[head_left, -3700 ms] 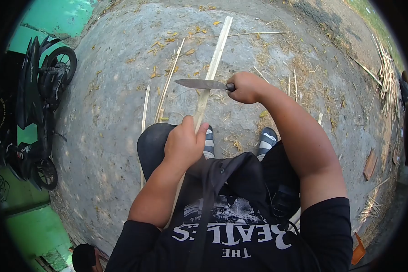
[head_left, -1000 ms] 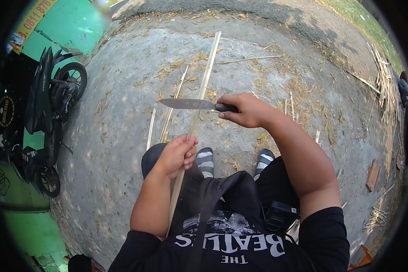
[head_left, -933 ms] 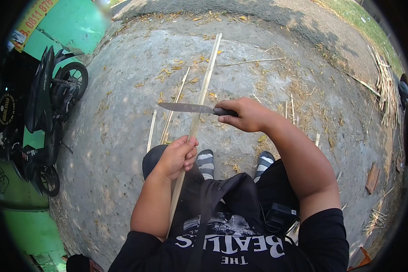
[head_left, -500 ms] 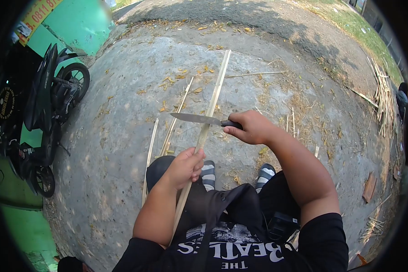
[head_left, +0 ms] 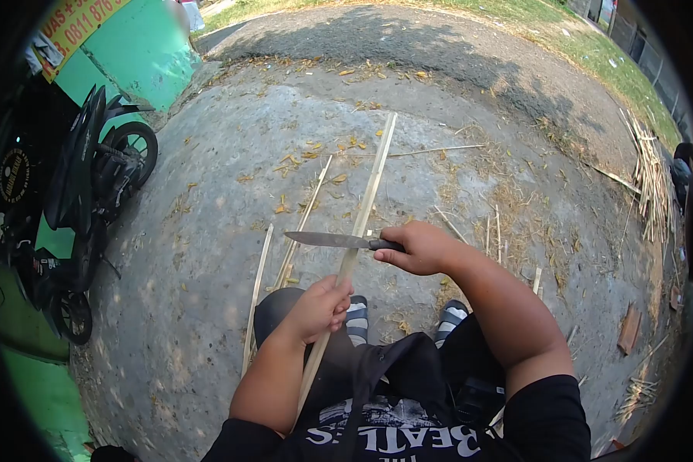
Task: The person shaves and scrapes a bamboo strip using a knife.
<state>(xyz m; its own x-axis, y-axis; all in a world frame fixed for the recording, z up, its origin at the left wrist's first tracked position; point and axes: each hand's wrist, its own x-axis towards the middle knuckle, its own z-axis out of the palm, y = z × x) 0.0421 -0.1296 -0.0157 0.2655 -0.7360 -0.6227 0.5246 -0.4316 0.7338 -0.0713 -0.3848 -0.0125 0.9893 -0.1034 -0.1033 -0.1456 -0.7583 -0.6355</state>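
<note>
A long pale strip of wood or bamboo [head_left: 376, 179] runs from beside my left arm out over the ground. My left hand [head_left: 320, 309] is closed round it near my knee. The knife [head_left: 327, 239] lies across the strip just beyond that hand, its blade pointing left. Wrapped round the knife's dark handle is my right hand [head_left: 416, 248], to the right of the strip. A small pale bit shows beside the strip near the handle.
Thin strips [head_left: 258, 285] lie on the concrete [head_left: 185, 308] left of my knee. A motorbike [head_left: 92, 185] stands at the left by a green wall [head_left: 142, 58]. A bundle of sticks [head_left: 652, 181] lies at the far right, and a brown block [head_left: 629, 329] nearer.
The view has tilted up, so both hands, strip and knife sit lower in it. The blade, earlier farther from my left hand, still crosses the strip. Both hands keep their holds.
</note>
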